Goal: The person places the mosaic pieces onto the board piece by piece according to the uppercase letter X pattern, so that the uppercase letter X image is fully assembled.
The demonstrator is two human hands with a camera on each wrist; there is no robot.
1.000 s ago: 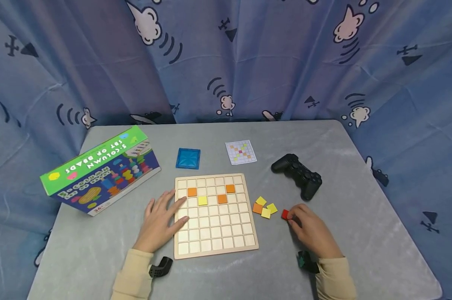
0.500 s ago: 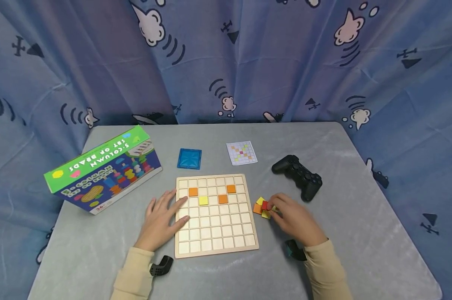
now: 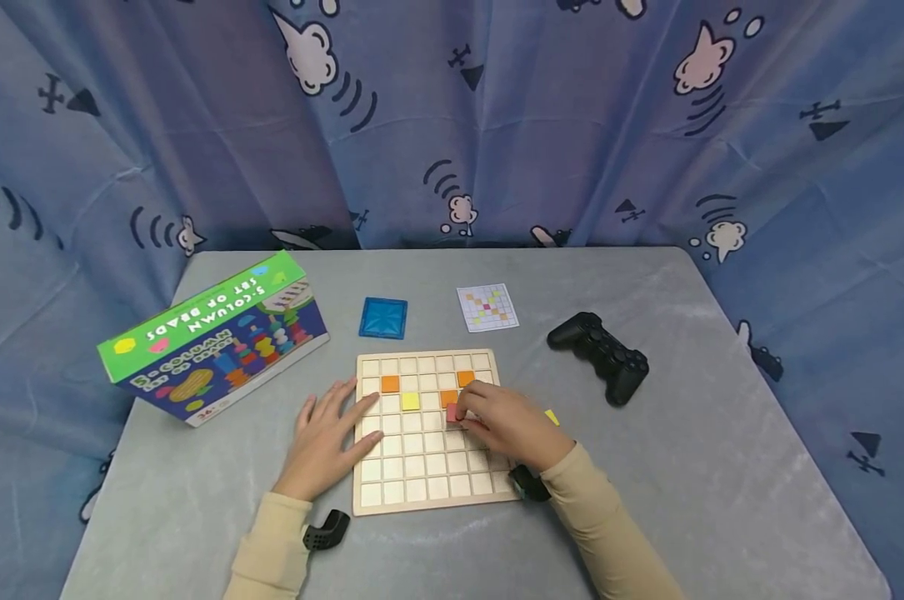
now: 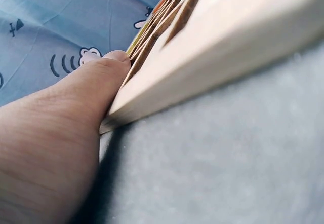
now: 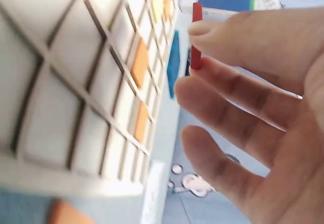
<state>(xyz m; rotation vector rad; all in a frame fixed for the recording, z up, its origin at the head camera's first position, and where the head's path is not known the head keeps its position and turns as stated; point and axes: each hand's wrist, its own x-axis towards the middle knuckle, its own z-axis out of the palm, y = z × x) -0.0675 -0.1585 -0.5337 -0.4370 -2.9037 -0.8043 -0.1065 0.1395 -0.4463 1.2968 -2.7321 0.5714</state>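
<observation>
A wooden grid board [image 3: 422, 487] lies on the table with three orange tiles and one yellow tile [image 3: 410, 402] in its squares. My left hand [image 3: 324, 446] rests on the board's left edge, fingers spread; in the left wrist view the thumb [image 4: 86, 89] lies along the rim. Over the board's right half, my right hand [image 3: 511, 425] pinches a red square tile [image 5: 196, 36] between thumb and finger. The right wrist view shows that tile edge-on, apart from the grid. My right hand hides most of the loose tiles beside the board; a bit of a yellow one [image 3: 551, 417] shows.
Behind the board lie a blue square tray [image 3: 383, 318] and a printed pattern card [image 3: 487, 308]. A black game controller [image 3: 598, 357] is at the right. At the left stands a green and blue bead-set box [image 3: 219, 342]. A patterned curtain [image 3: 422, 125] hangs behind the table.
Holding the red tile, my right hand has moved left from the table, past the loose tiles, to over the board. My left hand has stayed on the board's edge.
</observation>
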